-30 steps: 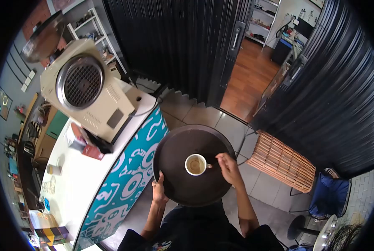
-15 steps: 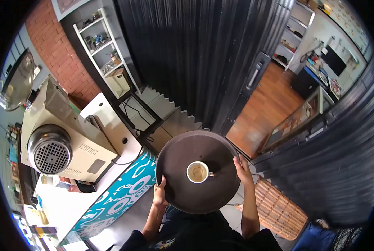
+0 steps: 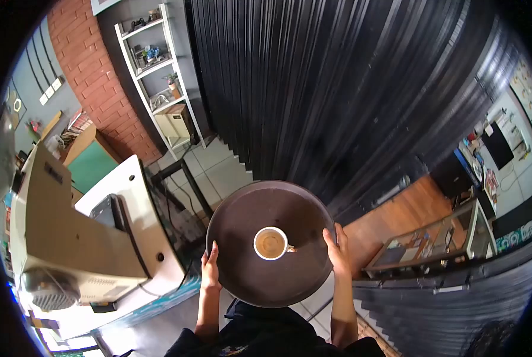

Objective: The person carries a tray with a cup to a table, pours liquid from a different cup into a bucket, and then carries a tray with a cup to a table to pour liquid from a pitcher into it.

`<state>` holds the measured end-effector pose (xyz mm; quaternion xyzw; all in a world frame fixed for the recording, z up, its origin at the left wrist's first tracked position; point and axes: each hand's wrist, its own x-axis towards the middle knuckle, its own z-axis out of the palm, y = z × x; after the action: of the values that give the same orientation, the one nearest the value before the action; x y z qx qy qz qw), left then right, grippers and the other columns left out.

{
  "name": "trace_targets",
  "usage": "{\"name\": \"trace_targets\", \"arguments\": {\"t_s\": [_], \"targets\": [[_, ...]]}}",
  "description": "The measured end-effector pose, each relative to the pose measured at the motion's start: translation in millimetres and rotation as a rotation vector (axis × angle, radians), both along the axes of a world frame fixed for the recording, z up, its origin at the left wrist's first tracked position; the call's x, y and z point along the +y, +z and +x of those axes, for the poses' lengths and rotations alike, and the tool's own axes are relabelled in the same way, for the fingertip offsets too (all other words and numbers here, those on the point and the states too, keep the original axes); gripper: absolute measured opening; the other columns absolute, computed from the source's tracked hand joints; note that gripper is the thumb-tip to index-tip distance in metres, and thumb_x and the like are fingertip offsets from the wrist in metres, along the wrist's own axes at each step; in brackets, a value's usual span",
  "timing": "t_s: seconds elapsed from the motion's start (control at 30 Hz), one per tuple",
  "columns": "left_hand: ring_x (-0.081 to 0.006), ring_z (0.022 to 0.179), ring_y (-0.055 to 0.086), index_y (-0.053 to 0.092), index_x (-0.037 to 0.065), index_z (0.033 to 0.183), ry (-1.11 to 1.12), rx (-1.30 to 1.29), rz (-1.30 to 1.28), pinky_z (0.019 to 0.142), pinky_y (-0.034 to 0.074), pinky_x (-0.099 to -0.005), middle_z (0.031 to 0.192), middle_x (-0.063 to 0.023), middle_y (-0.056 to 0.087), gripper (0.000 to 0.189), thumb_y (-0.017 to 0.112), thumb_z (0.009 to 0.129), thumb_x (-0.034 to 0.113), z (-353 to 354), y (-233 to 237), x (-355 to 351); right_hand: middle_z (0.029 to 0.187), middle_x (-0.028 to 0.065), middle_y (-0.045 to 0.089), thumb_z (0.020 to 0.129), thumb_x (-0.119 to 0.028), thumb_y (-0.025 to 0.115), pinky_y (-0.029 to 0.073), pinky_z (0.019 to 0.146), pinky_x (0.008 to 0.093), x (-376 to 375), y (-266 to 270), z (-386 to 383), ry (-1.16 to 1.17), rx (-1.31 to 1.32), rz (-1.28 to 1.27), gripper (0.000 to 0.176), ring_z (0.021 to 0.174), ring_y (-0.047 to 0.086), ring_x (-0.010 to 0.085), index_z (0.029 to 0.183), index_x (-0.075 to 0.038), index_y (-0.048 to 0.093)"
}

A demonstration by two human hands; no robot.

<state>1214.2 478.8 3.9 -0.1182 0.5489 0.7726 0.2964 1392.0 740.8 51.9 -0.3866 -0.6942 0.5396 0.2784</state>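
A round dark brown serving tray (image 3: 266, 282) is held level in front of my body. My left hand (image 3: 211, 268) grips its left rim, thumb on top. On the opposite rim my right hand (image 3: 337, 250) is closed the same way; the fingers under the tray are mostly hidden. Near the tray's middle stands an upright white cup (image 3: 270, 243) with light brown coffee in it, its handle pointing right. Neither hand touches the cup.
At left, a large beige machine (image 3: 69, 226) stands on a white counter (image 3: 138, 202). A white shelf (image 3: 144, 71) leans by the brick wall (image 3: 90, 65). Black corrugated shutters (image 3: 313, 89) rise ahead, with a glass case (image 3: 420, 250) beyond the opening at right.
My view has turned and moved forward past the counter. The machine now sits lower at left, and the doorway has slid right. Both hands still hold the tray, the cup upright on it.
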Motion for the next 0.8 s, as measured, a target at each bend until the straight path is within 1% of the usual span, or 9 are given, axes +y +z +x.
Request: {"name": "trace_targets", "arguments": {"t_s": [0.23,0.3,0.37,0.4,0.47,0.53,0.63,0.73,0.8], "targets": [[-0.0224,0.115,0.051,0.041,0.006,0.137,0.133,0.06,-0.061,0.095,0.043,-0.0345,0.126,-0.0117,0.054,0.058,0.061,0.09,0.034,-90.9,13.7,76.8,0.095,0.0055,0.061,0.091,-0.025,0.061,0.041,0.083,0.0291,91.9,-6.1,-123.1,0.146,0.175,0.016,0.031,0.091,0.053,0.0144,0.106,0.001,0.057],[-0.0206,0.112,0.05,0.04,0.007,0.135,0.178,0.075,-0.09,0.094,0.041,-0.0324,0.121,-0.009,0.055,0.053,0.06,0.092,0.03,-113.5,9.9,83.9,0.093,0.0044,0.06,0.091,-0.025,0.061,0.041,0.081,0.0282,104.0,1.9,-154.7,0.177,0.189,0.046,0.03,0.09,0.052,0.0136,0.104,0.001,0.057],[-0.0181,0.103,0.052,0.043,0.009,0.126,0.244,0.095,0.091,0.088,0.043,-0.0312,0.11,-0.0059,0.056,0.04,0.058,0.093,0.026,-133.7,11.1,88.2,0.094,0.0018,0.059,0.092,-0.02,0.06,0.04,0.081,0.0248,116.0,4.5,-184.9,0.246,0.163,0.03,0.025,0.089,0.05,0.0101,0.106,0.0,0.058],[-0.0223,0.101,0.056,0.041,0.009,0.129,0.198,0.195,0.024,0.082,0.049,-0.0379,0.115,-0.0083,0.056,0.041,0.055,0.094,0.025,-146.6,4.4,86.8,0.093,0.0016,0.059,0.092,-0.02,0.06,0.04,0.081,0.0247,121.1,3.8,-200.8,0.28,0.167,0.02,0.024,0.089,0.05,0.0101,0.105,0.0,0.058],[-0.0208,0.098,0.056,0.042,0.01,0.125,0.26,0.196,0.028,0.079,0.049,-0.0368,0.111,-0.007,0.056,0.037,0.055,0.094,0.024,-162.7,7.0,90.3,0.092,0.0014,0.059,0.092,-0.021,0.06,0.04,0.08,0.0246,132.9,-3.6,-232.7,0.344,0.173,0.013,0.024,0.088,0.05,0.0101,0.104,0.0,0.058],[-0.0192,0.095,0.056,0.043,0.01,0.122,0.325,0.192,0.031,0.077,0.049,-0.0356,0.106,-0.0057,0.056,0.033,0.055,0.094,0.023,-174.4,24.0,95.0,0.117,0.0149,0.058,0.091,-0.034,0.06,0.038,0.095,0.0328,143.7,-21.4,-266.9,0.328,0.081,-0.036,0.05,0.108,0.052,0.0208,0.12,0.006,0.053],[-0.0116,0.092,0.051,0.044,0.011,0.117,0.448,0.155,0.051,0.079,0.043,-0.0261,0.1,-0.0027,0.054,0.027,0.057,0.093,0.017,-198.4,36.2,97.6,0.127,0.0203,0.052,0.091,-0.04,0.058,0.035,0.1,0.0356,153.6,-32.3,-317.7,0.402,-0.017,-0.035,0.061,0.117,0.048,0.0256,0.127,0.008,0.048],[-0.0113,0.09,0.051,0.044,0.011,0.117,0.537,0.334,-0.124,0.078,0.043,-0.0259,0.099,-0.0027,0.054,0.028,0.057,0.092,0.014,-227.9,18.0,93.8,0.125,0.0197,0.052,0.091,-0.043,0.056,0.035,0.099,0.037,141.0,-25.6,-368.8,0.332,-0.029,0.008,0.06,0.116,0.048,0.0268,0.127,0.005,0.048],[-0.0107,0.09,0.051,0.044,0.009,0.116,0.547,0.364,-0.14,0.079,0.043,-0.0257,0.099,-0.0024,0.054,0.028,0.057,0.091,0.011,-248.9,22.0,96.7,0.121,0.0172,0.053,0.092,-0.041,0.055,0.036,0.097,0.0364,150.4,-32.8,-407.8,0.464,0.019,0.0,0.055,0.112,0.049,0.0252,0.124,0.003,0.049]]}}
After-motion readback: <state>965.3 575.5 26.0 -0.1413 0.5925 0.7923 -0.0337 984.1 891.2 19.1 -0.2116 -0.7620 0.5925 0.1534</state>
